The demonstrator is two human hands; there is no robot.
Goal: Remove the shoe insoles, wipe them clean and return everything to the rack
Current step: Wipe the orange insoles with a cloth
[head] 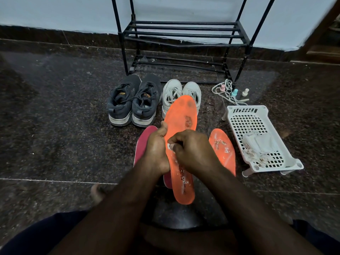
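Note:
An orange insole (181, 122) is held up over the floor, toe end pointing away. My left hand (156, 146) grips its left edge. My right hand (191, 150) presses a small white wipe (169, 146) against the insole's middle. A second orange insole (223, 150) with white specks lies on the floor to the right. A pink insole (142, 140) lies on the floor under my left hand, partly hidden. A pair of dark grey sneakers (133, 100) and a pair of white sneakers (174, 94) stand in front of the black shoe rack (184, 34).
A white plastic basket (257, 137) with white cloths in it sits on the floor at the right. White laces (226, 91) and three small bottles (234, 92) lie near the rack's right leg. My bare foot (97, 192) rests on the dark stone floor at the lower left.

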